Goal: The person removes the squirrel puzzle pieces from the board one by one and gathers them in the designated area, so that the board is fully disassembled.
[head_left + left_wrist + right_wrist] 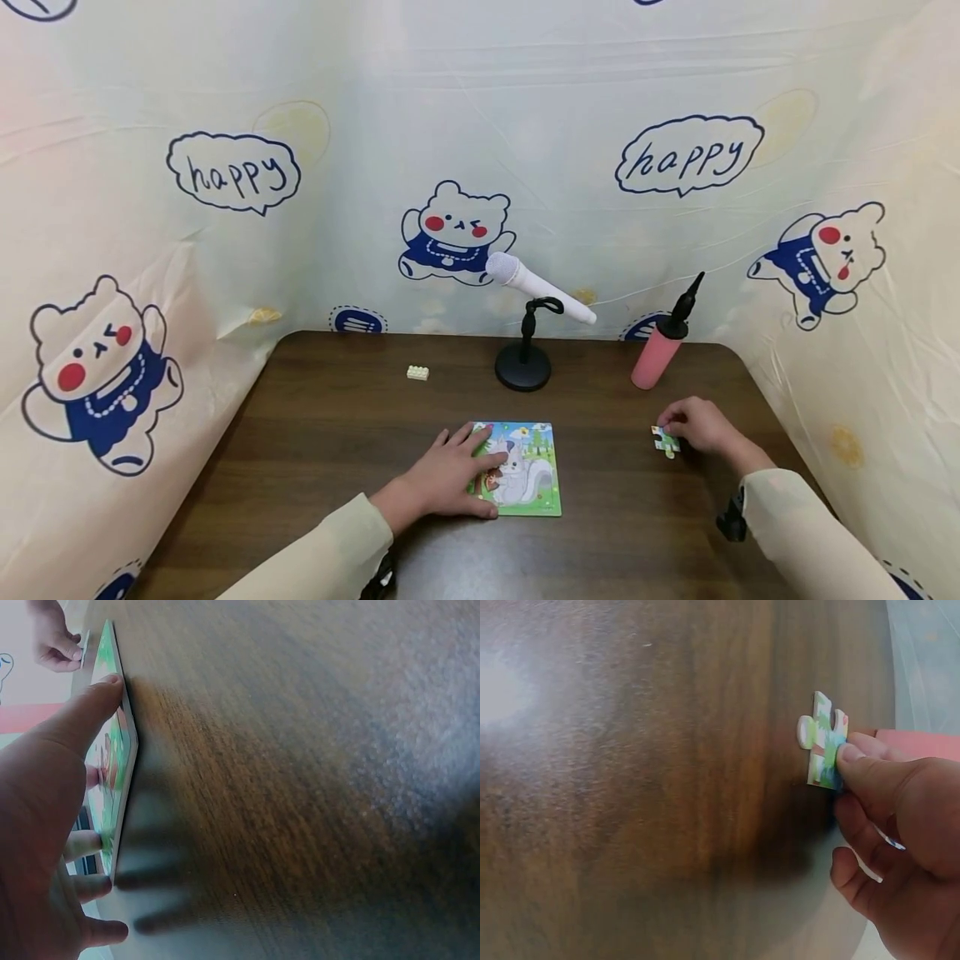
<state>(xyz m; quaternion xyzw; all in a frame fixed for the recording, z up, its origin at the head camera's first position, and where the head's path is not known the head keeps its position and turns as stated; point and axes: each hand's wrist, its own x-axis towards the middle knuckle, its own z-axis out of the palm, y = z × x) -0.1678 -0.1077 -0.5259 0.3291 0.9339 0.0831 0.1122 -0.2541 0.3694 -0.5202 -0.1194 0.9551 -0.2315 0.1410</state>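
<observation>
A square jigsaw puzzle with a white squirrel on a green ground lies flat on the table. My left hand rests on its left side with the fingers spread, covering part of the picture. In the left wrist view the left thumb lies across the near edge of the puzzle. Off to the right, my right hand pinches a jigsaw piece between thumb and fingers. The right wrist view shows that piece tilted up, with green, white and blue print and a rounded tab.
Behind the puzzle, a white microphone sits on a stand with a round black base. A pink hand pump with a black nozzle stands at the back right. A small cream toy brick lies back left. Printed cloth hangs around the table.
</observation>
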